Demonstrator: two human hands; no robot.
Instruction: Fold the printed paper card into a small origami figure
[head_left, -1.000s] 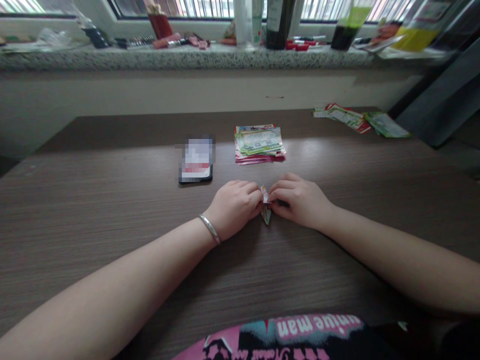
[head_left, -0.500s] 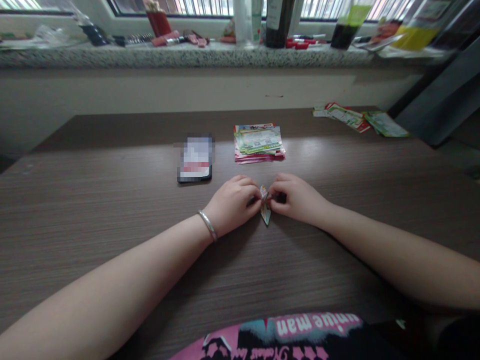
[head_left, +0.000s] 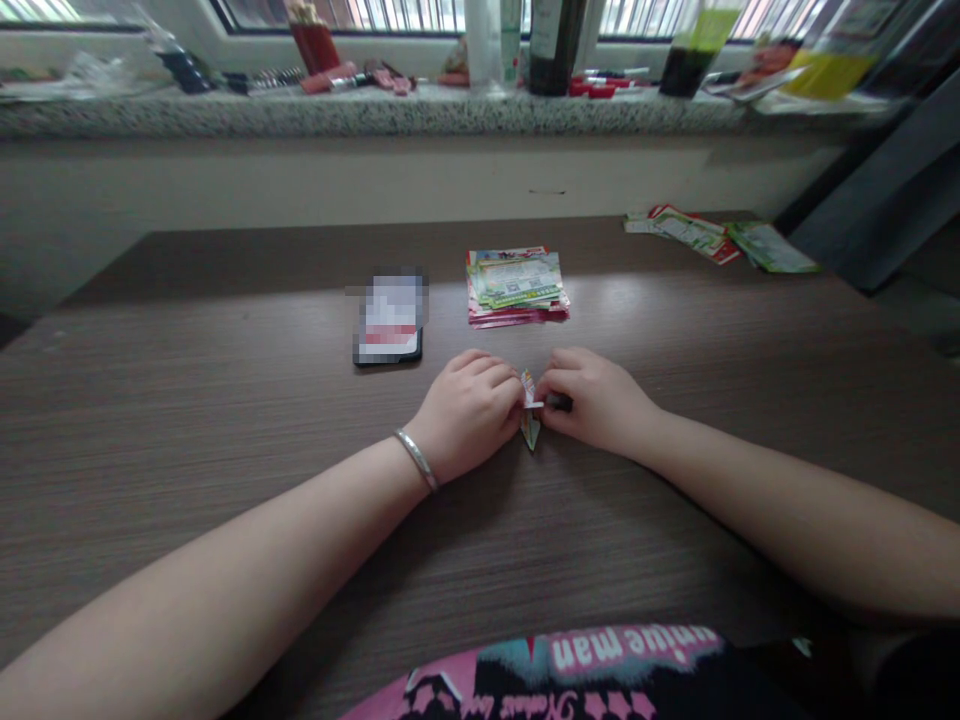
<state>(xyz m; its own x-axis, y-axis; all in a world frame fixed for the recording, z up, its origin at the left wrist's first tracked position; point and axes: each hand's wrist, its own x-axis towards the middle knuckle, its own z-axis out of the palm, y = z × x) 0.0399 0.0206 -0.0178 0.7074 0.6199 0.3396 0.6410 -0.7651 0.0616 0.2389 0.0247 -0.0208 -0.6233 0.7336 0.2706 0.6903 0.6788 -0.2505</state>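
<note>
A small folded paper piece (head_left: 530, 430), narrow and pointed at its near end, is between my two hands just above the brown table (head_left: 225, 400). My left hand (head_left: 480, 410), with a silver bangle at the wrist, pinches it from the left, fingertips partly hidden behind the knuckles. From the right, my right hand (head_left: 589, 395) grips it with thumb and index finger. A pale flap stands out across the paper's middle. Beyond the hands lies a stack of printed paper slips (head_left: 517, 285).
A phone (head_left: 390, 318) with a blurred screen lies left of the stack. More paper slips (head_left: 697, 235) are at the table's back right. Behind, a speckled stone sill (head_left: 420, 116) carries bottles, cups and pens.
My left hand has rolled slightly, closing the gap between its thumb and fingers. A pale flap now shows across the paper's middle. The stack and phone stay in place.
</note>
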